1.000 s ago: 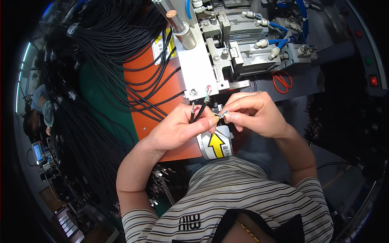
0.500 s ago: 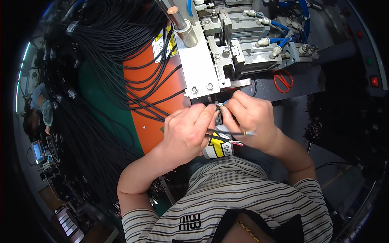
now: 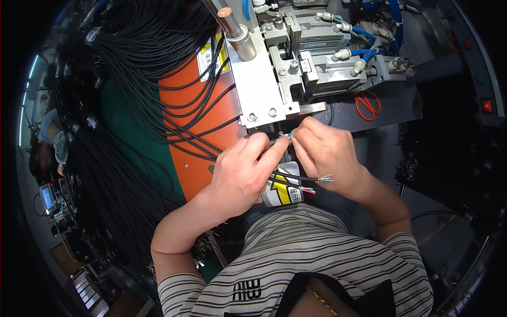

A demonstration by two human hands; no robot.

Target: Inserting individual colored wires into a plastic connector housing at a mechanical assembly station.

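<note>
My left hand [image 3: 242, 168] is closed round black cables, its thumb and forefinger pinching near a cable's stripped end. Thin coloured wires [image 3: 289, 136] show between both hands' fingertips, a blue one among them. My right hand [image 3: 326, 150] pinches these wires with thumb and forefinger. Below my fingers two more black cables [image 3: 298, 177] stick out to the right from under my left hand. Their stripped ends fan into fine coloured wires [image 3: 326, 178], one end with red and white strands [image 3: 308, 190]. Just beyond my fingertips stands the machine's metal plate [image 3: 259, 98].
Pneumatic cylinders [image 3: 335, 76] with blue hoses stand at the far right of the plate. Red-handled scissors [image 3: 367, 105] lie on the dark surface. A thick bundle of black cables [image 3: 142, 47] runs over the orange panel [image 3: 198, 129]. A metal post [image 3: 238, 39] rises from the plate.
My left fingers have shifted slightly, with forefinger and thumb now stretched toward my right fingertips. The lower cable ends have dropped a little, and the upper one's wires show more plainly.
</note>
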